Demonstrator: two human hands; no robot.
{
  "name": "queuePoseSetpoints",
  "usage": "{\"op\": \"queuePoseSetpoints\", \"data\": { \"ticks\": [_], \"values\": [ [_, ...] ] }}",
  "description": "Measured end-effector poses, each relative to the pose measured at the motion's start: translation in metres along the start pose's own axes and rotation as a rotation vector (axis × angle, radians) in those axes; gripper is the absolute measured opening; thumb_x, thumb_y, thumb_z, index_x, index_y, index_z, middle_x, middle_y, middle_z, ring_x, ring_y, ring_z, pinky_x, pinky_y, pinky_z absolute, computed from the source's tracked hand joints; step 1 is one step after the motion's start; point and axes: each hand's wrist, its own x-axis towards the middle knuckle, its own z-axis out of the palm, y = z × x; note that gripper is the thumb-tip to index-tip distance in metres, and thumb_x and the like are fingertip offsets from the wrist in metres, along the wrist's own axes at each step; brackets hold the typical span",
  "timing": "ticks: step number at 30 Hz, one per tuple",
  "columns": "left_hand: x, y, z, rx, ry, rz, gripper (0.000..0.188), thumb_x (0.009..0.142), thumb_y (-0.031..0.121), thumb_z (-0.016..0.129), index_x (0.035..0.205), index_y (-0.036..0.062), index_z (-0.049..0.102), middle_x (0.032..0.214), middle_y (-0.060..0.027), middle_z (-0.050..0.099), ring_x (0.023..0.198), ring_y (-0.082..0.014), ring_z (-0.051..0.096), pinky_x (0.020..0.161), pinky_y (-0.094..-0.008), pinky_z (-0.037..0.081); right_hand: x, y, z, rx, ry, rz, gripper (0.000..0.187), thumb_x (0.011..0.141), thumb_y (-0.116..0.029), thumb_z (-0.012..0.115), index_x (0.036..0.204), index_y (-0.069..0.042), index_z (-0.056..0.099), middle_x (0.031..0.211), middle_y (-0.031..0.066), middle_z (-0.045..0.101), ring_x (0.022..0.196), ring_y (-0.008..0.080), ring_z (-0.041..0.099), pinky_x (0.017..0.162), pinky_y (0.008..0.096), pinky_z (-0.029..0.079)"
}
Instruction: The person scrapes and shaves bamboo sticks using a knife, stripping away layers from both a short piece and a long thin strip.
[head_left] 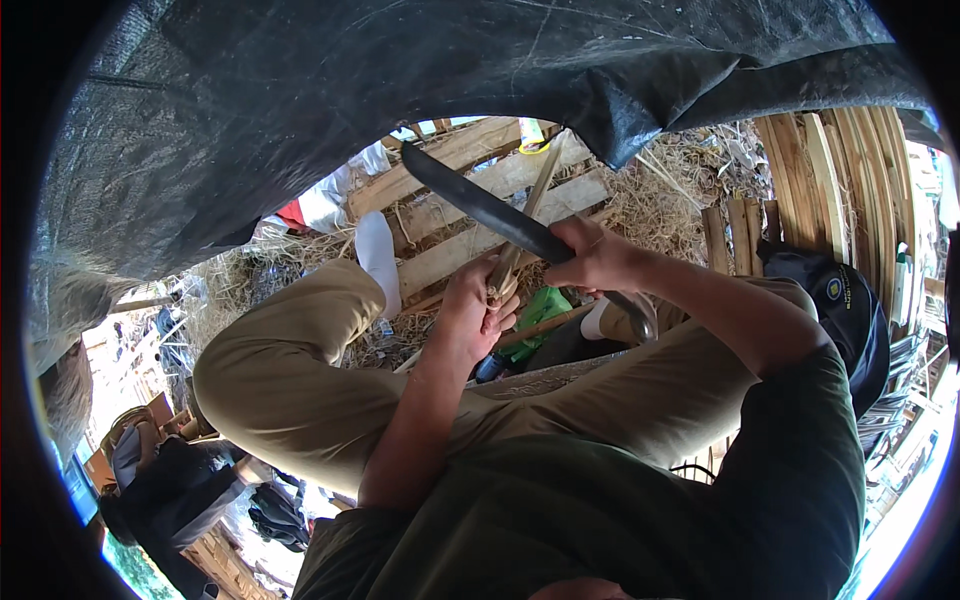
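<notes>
My left hand (472, 312) is closed around the near end of a pale stick (543, 192), perhaps split wood or bamboo. The stick slants away from me, up and to the right. My right hand (598, 258) grips a long dark machete (480, 206) with a slightly curved blade. Its rounded brown butt (640, 318) sticks out below that hand. The blade points to the far left and crosses the stick just beyond my left hand. Whether blade and stick touch, I cannot tell.
A slatted wooden pallet (440, 272) and dry straw (655, 210) lie beyond my hands. A black plastic sheet (300, 80) hangs overhead. Green plastic (535, 318) lies between my legs. Wooden boards (850, 180) and a dark bag (835, 300) stand on the right. Another person (175, 490) is at lower left.
</notes>
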Motion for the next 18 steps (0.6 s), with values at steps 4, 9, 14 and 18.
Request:
{"op": "queuePoseSetpoints", "data": {
  "ticks": [4, 9, 14, 18],
  "values": [
    [0.005, -0.002, -0.004, -0.009, -0.05, -0.015, 0.021, 0.1, 0.021, 0.038, 0.087, 0.01, 0.05, 0.046, 0.0042, 0.036, 0.032, -0.0068, 0.029, 0.031, -0.0212, 0.021, 0.013, 0.018, -0.004, -0.324, 0.069, -0.27, 0.049, 0.074, -0.043, 0.081, 0.085, 0.0, 0.06, 0.067, 0.0051, 0.056, 0.049, 0.0107, 0.052, 0.042, 0.0299, 0.039],
    [0.005, -0.001, -0.008, 0.026, -0.006, -0.034, 0.024, 0.101, 0.023, 0.037, 0.103, 0.0065, 0.055, 0.049, 0.0039, 0.033, 0.036, -0.0066, 0.028, 0.032, -0.0211, 0.022, 0.01, -0.001, 0.007, -0.081, 0.095, 0.017, 0.047, 0.085, -0.049, 0.07, 0.086, -0.003, 0.062, 0.056, 0.0022, 0.05, 0.044, 0.0105, 0.05, 0.04, 0.0303, 0.036],
    [0.004, -0.002, -0.005, 0.035, -0.023, -0.066, 0.031, 0.102, 0.025, 0.037, 0.118, 0.0041, 0.053, 0.05, 0.0028, 0.033, 0.037, -0.0069, 0.029, 0.033, -0.0214, 0.023, 0.01, -0.006, 0.004, 0.061, 0.068, 0.136, 0.049, 0.096, -0.05, 0.052, 0.09, -0.003, 0.061, 0.051, 0.0006, 0.045, 0.04, 0.0109, 0.047, 0.038, 0.0297, 0.036],
    [0.004, -0.003, 0.006, 0.075, 0.112, -0.064, 0.03, 0.102, 0.025, 0.038, 0.119, 0.0035, 0.052, 0.051, 0.0014, 0.037, 0.037, -0.0068, 0.031, 0.031, -0.0211, 0.024, 0.015, 0.005, 0.008, 0.169, 0.007, 0.201, 0.051, 0.1, -0.05, 0.041, 0.101, -0.004, 0.063, 0.055, 0.0038, 0.047, 0.04, 0.0147, 0.048, 0.038, 0.0334, 0.039]
  ]
}}
